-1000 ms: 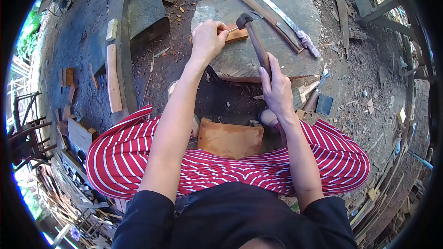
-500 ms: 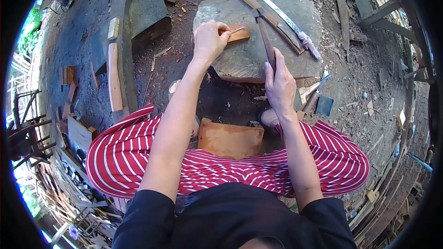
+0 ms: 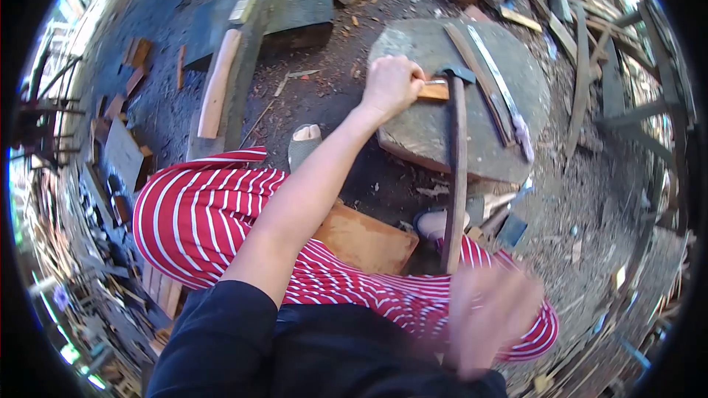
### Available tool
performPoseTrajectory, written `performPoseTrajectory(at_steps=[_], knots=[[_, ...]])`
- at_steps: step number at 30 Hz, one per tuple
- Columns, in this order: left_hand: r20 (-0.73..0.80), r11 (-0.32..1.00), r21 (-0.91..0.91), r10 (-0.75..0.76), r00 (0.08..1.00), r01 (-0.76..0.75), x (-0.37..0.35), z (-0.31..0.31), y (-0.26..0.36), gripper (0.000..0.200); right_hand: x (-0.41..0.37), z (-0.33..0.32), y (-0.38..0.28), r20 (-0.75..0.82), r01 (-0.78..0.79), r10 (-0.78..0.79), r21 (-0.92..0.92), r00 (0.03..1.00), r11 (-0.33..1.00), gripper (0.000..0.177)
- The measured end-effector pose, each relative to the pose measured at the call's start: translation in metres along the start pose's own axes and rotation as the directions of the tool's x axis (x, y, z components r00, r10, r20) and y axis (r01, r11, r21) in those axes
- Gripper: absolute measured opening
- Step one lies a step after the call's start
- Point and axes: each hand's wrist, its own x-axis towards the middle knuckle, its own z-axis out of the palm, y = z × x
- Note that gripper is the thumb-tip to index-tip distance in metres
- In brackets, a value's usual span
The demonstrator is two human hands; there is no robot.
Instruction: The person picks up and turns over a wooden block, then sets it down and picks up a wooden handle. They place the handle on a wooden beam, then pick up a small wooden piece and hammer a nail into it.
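My left hand (image 3: 393, 85) rests on the near left part of a round stump (image 3: 431, 136) and grips a small orange wood block (image 3: 436, 91). A hammer (image 3: 457, 162) lies free: its dark head sits on the stump just right of the block, and its long handle slopes down towards my knee. My right hand (image 3: 488, 318) is a blur low in the view, below the handle's end, apart from it and holding nothing. A metal blade (image 3: 504, 92) and a wooden strip (image 3: 478, 81) lie side by side across the stump's right half.
A flat brown board (image 3: 365, 239) lies between my red-striped legs (image 3: 199, 214). A curved pale wood piece (image 3: 219, 82) leans on a grey slab (image 3: 299, 0) at the left. Offcuts, planks and chips cover the dirt ground all around.
My right hand let go of the hammer and dropped back towards my lap. The hammer now lies on the stump. The view swung left; my left hand stays on the block.
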Motion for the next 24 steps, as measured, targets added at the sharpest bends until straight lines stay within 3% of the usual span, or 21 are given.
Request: performPoseTrajectory(at_steps=[1, 2, 3, 10, 11, 12, 15, 16, 22, 24], knots=[[-0.008, 1.000, 0.003, -0.005, 1.000, 0.005, -0.001, 0.000, 0.000, 0.014, 0.024, -0.001, -0.004, 0.354, 0.110, -0.297, 0.461, 0.887, 0.881, 0.014], [-0.012, 1.000, 0.004, -0.006, 1.000, 0.006, -0.001, 0.001, 0.000, 0.013, 0.039, 0.018, -0.024, 0.446, 0.083, -0.332, 0.491, 0.831, 0.867, 0.036], [-0.006, 0.999, -0.033, -0.012, 1.000, 0.012, -0.001, 0.000, 0.001, 0.013, 0.057, 0.041, -0.036, 0.340, 0.178, -0.357, 0.458, 0.870, 0.871, 0.018], [-0.053, 1.000, -0.026, 0.006, 0.999, -0.007, -0.003, 0.001, 0.002, 0.012, 0.055, 0.038, -0.031, 0.194, 0.329, -0.468, 0.488, 0.862, 0.808, 0.019], [-0.036, 0.999, -0.039, -0.008, 0.999, 0.007, -0.003, 0.002, 0.001, 0.012, 0.048, 0.055, -0.030, 0.028, 0.411, -0.455, 0.382, 0.890, 0.828, 0.021], [-0.034, 0.999, -0.043, -0.008, 0.999, 0.007, -0.004, 0.001, 0.001, 0.012, 0.046, 0.054, -0.031, 0.026, 0.410, -0.452, 0.380, 0.892, 0.829, 0.021], [-0.051, 0.999, -0.053, -0.010, 0.999, 0.008, -0.004, 0.002, 0.003, 0.012, 0.040, 0.047, -0.037, 0.313, 0.190, -0.281, 0.292, 0.907, 0.937, 0.028], [-0.058, 0.999, -0.046, -0.012, 0.998, 0.009, -0.006, 0.002, 0.004, 0.012, 0.040, 0.047, -0.038, 0.313, 0.186, -0.277, 0.293, 0.908, 0.938, 0.028], [-0.052, 0.998, -0.059, -0.013, 0.999, 0.010, -0.004, 0.005, 0.000, 0.012, 0.045, 0.052, -0.043, 0.146, 0.233, -0.305, 0.373, 0.941, 0.898, 0.026], [-0.042, 0.999, -0.031, -0.010, 0.999, 0.009, -0.002, 0.004, -0.001, 0.013, 0.058, 0.049, -0.035, 0.008, 0.471, -0.498, 0.310, 0.867, 0.826, 0.020]])
